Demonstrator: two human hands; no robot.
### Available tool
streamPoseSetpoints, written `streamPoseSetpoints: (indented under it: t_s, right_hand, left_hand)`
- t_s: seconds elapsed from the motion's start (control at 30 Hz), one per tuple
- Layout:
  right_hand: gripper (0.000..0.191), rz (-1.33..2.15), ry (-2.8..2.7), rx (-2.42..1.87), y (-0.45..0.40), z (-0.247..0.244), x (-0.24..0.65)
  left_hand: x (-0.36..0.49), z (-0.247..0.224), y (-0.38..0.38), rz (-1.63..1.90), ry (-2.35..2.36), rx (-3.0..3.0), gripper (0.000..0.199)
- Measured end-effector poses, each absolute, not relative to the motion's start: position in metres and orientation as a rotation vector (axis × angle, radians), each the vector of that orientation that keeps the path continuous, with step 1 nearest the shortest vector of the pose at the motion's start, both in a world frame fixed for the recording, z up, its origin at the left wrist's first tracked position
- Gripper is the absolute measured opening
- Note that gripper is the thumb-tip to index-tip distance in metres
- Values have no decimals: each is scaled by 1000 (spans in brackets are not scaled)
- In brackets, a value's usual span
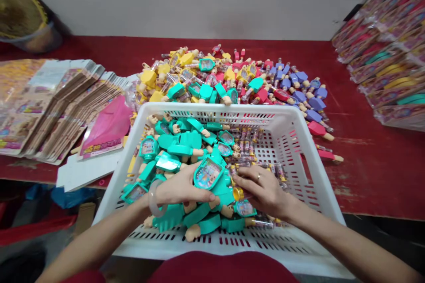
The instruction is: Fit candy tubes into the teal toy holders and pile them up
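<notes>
Center-bottom of the frame, above a white plastic basket (195, 247), the left hand (179, 189) grips a teal toy (208, 173) while the right hand (265, 192) pinches a yellow-capped tube (238, 193) between closed fingers (247, 180).

A teal toy (207, 173) is gripped by the left hand (181, 188) above a white plastic crate (219, 244) filled with teal toys and capsule tubes. A yellow-capped tube (237, 193) is touched by the right hand (264, 190). Yellow, red and purple toys (232, 75) are piled at 12 o'clock on a red table (375, 177), printed packaging cards (63, 110) are stacked at 9 o'clock, and packed toys (388, 53) at 2 o'clock.

Head-worn view down onto hands (181, 188)
</notes>
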State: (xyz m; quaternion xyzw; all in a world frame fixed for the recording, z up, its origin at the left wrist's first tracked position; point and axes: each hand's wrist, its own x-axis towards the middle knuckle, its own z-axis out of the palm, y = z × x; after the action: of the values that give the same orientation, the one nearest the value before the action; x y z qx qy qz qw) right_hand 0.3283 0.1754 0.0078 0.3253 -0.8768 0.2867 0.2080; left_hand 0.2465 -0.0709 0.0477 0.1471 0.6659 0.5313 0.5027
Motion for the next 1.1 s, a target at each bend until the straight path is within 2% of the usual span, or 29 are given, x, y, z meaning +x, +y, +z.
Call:
streamPoseSetpoints:
  t_s: [0.17, 0.33, 0.47, 0.83, 0.97, 1.1]
  right_hand:
    - [32, 630, -2431, 961, 173, 6, 334]
    - [36, 697, -2355, 1033, 171, 5, 338]
    - [38, 741, -2384, 1045, 169, 5, 339]
    - [34, 717, -2359, 1028, 162, 6, 350]
    - [32, 827, -2427, 981, 159, 9, 349]
    - [30, 1130, -2480, 854, 157, 15, 345]
  left_hand:
    - [247, 55, -73, 1250, 1560, 325, 51]
    - [247, 52, -72, 1268, 1389, 237, 28]
    - [247, 47, -71, 1348, 1242, 67, 27]
    - [246, 48, -69, 1281, 1309, 103, 27]
    - [249, 49, -69, 1178, 1399, 210, 34]
    - [253, 52, -69, 1181, 1493, 344, 37]
